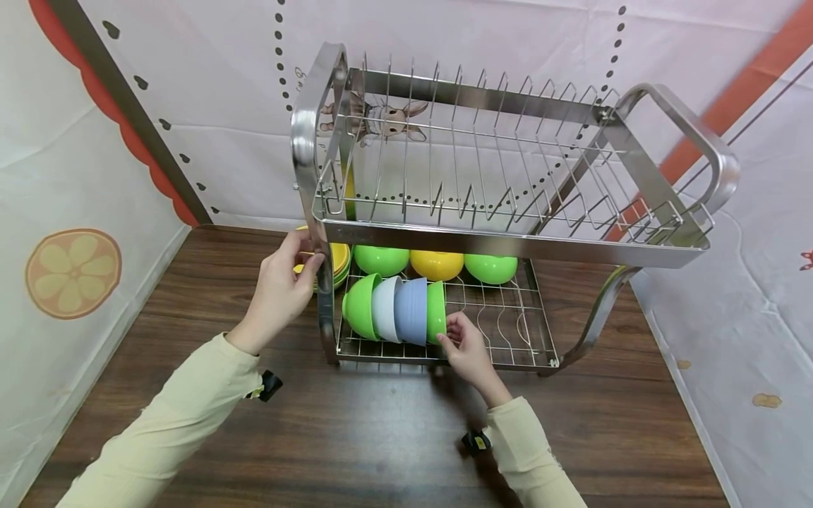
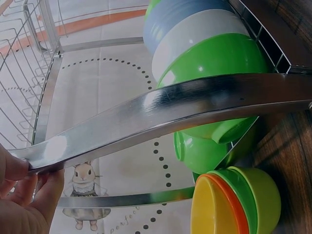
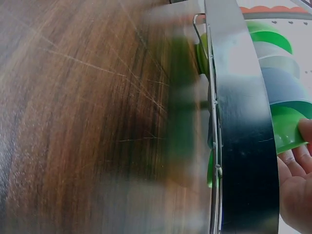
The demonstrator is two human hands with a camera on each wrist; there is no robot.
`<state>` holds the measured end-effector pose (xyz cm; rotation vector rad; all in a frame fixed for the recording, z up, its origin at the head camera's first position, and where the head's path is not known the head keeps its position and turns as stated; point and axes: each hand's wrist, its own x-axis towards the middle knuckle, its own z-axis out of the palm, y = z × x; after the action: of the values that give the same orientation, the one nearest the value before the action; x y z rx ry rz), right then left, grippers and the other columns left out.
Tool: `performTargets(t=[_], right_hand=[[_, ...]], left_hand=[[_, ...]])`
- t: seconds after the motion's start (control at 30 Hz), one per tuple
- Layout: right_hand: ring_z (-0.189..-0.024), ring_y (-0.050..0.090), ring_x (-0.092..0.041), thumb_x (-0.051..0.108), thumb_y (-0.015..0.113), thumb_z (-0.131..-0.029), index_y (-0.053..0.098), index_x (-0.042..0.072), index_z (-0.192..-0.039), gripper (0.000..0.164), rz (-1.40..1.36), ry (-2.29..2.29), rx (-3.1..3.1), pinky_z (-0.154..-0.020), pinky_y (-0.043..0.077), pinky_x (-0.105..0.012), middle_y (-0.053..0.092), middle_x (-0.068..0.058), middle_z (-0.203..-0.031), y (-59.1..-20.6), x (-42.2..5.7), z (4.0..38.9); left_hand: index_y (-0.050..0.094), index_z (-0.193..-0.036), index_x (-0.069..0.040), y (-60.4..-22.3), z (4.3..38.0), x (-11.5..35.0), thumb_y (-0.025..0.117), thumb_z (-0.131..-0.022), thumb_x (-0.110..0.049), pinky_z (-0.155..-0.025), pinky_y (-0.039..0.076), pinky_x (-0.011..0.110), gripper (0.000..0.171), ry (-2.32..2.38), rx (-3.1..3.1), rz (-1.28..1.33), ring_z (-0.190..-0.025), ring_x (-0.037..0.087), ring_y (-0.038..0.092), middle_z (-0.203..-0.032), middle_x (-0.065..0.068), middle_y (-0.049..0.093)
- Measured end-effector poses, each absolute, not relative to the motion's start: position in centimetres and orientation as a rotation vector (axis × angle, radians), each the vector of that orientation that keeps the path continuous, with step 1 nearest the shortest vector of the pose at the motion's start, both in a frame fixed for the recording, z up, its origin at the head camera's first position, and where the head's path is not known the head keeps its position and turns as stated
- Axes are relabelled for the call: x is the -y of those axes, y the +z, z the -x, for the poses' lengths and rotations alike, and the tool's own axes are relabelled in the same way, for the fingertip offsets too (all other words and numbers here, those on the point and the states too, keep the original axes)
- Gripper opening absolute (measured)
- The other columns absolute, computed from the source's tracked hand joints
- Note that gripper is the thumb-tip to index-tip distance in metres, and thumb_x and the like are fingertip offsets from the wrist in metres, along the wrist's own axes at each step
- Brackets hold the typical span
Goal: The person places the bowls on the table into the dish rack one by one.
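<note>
A two-tier metal dish rack (image 1: 438, 238) stands on the wooden table. My left hand (image 1: 279, 289) grips its left upright (image 2: 161, 112), thumb on one side and fingers on the other. On the lower tier, a front row of tipped bowls runs left to right: a green bowl (image 1: 360, 306), a white bowl (image 1: 384, 309), a blue bowl (image 1: 411, 310) and another green bowl (image 1: 436, 312). With thumb and fingers my right hand (image 1: 468, 349) pinches that right-end green bowl, seen also in the right wrist view (image 3: 287, 129).
Behind the row sit two green bowls (image 1: 381, 259) and a yellow bowl (image 1: 437, 264). Nested yellow, orange and green bowls (image 2: 219, 204) stand on the table left of the rack. The wire upper tier (image 1: 470, 155) overhangs the bowls. A patterned cloth (image 1: 241, 92) covers the walls.
</note>
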<state>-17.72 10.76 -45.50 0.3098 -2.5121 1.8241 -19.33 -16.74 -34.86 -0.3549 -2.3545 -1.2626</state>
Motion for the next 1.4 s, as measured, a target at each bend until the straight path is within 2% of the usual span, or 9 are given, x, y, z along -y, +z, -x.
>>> performTargets(t=[0.2,0.53,0.87,1.03,1.13,1.3,1.4], right_hand=[[-0.078,0.06,-0.036,-0.018,0.055,-0.076,0.048,-0.012,-0.085,0.013,-0.371,1.779,2.533,-0.071,0.053,-0.035,0.06,-0.027,-0.079,-43.6,-10.2,16.9],[-0.076,0.061,-0.038,-0.019,0.056,-0.074,0.049,-0.012,-0.084,0.014,-0.422,1.708,2.544,-0.071,0.053,-0.037,0.062,-0.028,-0.078,-43.5,-10.2,16.7],[-0.078,0.063,-0.03,-0.016,0.058,-0.074,0.052,-0.005,-0.086,0.017,-0.448,1.622,2.55,-0.071,0.053,-0.033,0.065,-0.019,-0.08,-46.4,-10.9,17.7],[-0.08,0.064,-0.03,-0.015,0.065,-0.07,0.055,-0.004,-0.087,0.022,-0.579,1.481,2.497,-0.076,0.052,-0.038,0.065,-0.016,-0.082,-46.6,-11.4,17.5],[-0.078,0.064,-0.03,-0.013,0.068,-0.07,0.056,-0.005,-0.092,0.026,-0.615,1.45,2.46,-0.075,0.052,-0.039,0.065,-0.017,-0.084,-46.1,-12.0,17.4],[-0.076,0.064,-0.032,-0.015,0.066,-0.07,0.054,-0.011,-0.097,0.03,-0.566,1.326,2.381,-0.067,0.054,-0.034,0.064,-0.023,-0.086,-43.0,-13.8,16.9],[-0.077,0.063,-0.024,-0.016,0.065,-0.071,0.052,-0.012,-0.104,0.036,-0.47,1.229,2.316,-0.065,0.052,-0.022,0.063,-0.023,-0.089,-41.2,-15.9,16.9]], left_hand=[[0.05,-0.109,0.003,-34.9,19.3,16.7,0.054,-0.086,0.005,-0.061,0.053,0.036,0.023,-1.248,2.361,0.353,-0.08,0.027,0.062,-0.093,0.016,0.06],[0.05,-0.109,0.003,-34.7,19.3,16.7,0.055,-0.086,0.004,-0.061,0.053,0.037,0.023,-1.243,2.363,0.352,-0.08,0.027,0.063,-0.092,0.016,0.06],[0.049,-0.109,0.004,-34.8,19.4,16.8,0.053,-0.086,0.005,-0.064,0.054,0.039,0.023,-1.247,2.373,0.352,-0.082,0.03,0.063,-0.094,0.018,0.059],[0.05,-0.109,0.004,-34.8,19.4,16.8,0.053,-0.086,0.005,-0.064,0.054,0.039,0.023,-1.241,2.373,0.354,-0.082,0.03,0.063,-0.094,0.018,0.059],[0.049,-0.108,0.004,-34.7,19.4,16.8,0.053,-0.086,0.005,-0.065,0.054,0.039,0.022,-1.244,2.376,0.353,-0.082,0.031,0.063,-0.094,0.018,0.059],[0.05,-0.108,0.004,-34.7,19.4,16.8,0.053,-0.086,0.005,-0.065,0.053,0.039,0.022,-1.233,2.378,0.365,-0.081,0.031,0.063,-0.094,0.018,0.06],[0.05,-0.107,0.004,-34.6,19.3,16.9,0.054,-0.086,0.005,-0.065,0.053,0.04,0.022,-1.219,2.378,0.368,-0.08,0.031,0.063,-0.093,0.018,0.06]])
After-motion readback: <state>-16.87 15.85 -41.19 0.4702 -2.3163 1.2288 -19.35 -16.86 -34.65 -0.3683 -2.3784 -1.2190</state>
